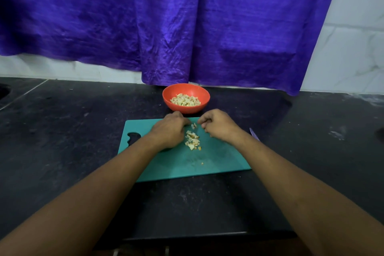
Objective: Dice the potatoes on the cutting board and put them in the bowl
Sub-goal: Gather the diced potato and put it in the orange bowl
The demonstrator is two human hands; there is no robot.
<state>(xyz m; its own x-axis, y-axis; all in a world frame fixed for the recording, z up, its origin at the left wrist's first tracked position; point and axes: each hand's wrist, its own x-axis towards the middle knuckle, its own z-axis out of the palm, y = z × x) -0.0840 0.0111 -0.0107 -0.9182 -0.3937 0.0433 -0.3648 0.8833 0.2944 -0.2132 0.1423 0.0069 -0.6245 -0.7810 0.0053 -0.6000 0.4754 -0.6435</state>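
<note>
A small pile of diced potato (192,140) lies on the teal cutting board (166,164). My left hand (169,131) rests on the board with its side against the left of the pile, fingers gently curved. Just right of the pile hovers my right hand (218,125), its fingers curled inward with nothing visible in them. Behind the board stands the orange bowl (166,97), which holds more diced potato (185,100). One stray bit (202,163) lies nearer the board's front.
A purple knife (254,134) lies off the board's right edge, mostly hidden by my right wrist. The dark stone counter (62,131) spreads to both sides. A purple cloth (187,27) hangs behind the bowl. The counter's front edge is near me.
</note>
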